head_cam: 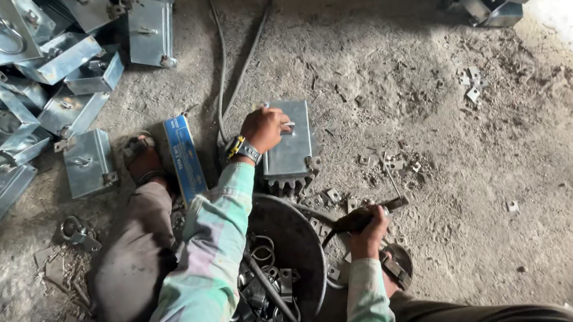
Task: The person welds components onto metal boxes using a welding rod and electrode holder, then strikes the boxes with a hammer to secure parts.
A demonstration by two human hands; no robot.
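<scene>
Head view: a person sits on the dirt floor (440, 147), knees apart, with a flat grey metal box (291, 144) lying on the floor just ahead of them, near the middle of the picture. The left hand (263, 128) rests on the box's upper left part, fingers curled down onto a small fitting on its face, so this grip is pressed on the box and pins it in place. The right hand (367, 230) is closed around the handle of a welding electrode holder (357, 219), its thin rod (390, 178) pointing up and left toward the box's right edge but not touching it as far as can be seen.

Judging from this, the step in hand is lining up a fitting on the box before joining it. The next move would seem to call for a steady left hand, the rod tip brought to the seam, and fingers kept away from it.

A round metal pan (293, 241) of rings and brackets sits between the knees, touching the box's near edge. A blue packet (185, 159) lies just left of the left wrist. A pile of similar boxes (40, 56) fills the floor's upper left corner, and cables (230, 59) run away toward the top edge.
</scene>
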